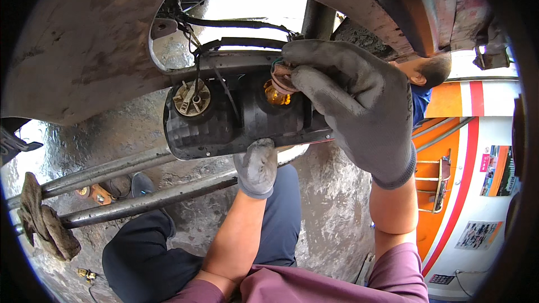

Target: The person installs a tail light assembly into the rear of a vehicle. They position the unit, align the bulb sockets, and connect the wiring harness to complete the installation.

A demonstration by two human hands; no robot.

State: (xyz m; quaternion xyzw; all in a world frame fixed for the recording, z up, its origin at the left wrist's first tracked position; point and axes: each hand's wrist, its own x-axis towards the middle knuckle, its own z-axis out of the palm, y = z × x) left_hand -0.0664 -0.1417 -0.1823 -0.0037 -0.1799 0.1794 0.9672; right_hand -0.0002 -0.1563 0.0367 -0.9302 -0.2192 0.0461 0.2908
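Note:
A black lamp housing (197,132) with two round rear openings lies below a hole in a metal panel. My left hand (257,167), in a grey glove, grips its lower edge from below; the fingertips are hidden. My right hand (359,95), gloved too, pinches a dull pinkish-brown bulb holder (284,78) between thumb and forefinger, at the right opening. Amber colour (276,95) shows just under the holder; whether it is a bulb or the lamp's inside I cannot tell. A pale bulb holder (192,99) with wires sits in the left opening.
Black cables (241,24) cross the hole in the metal panel (84,39). Two metal bars (151,201) run below the lamp, with a dirty rag (45,219) over their left ends. At right, another person (425,78) is partly visible near an orange-and-white wall (443,140).

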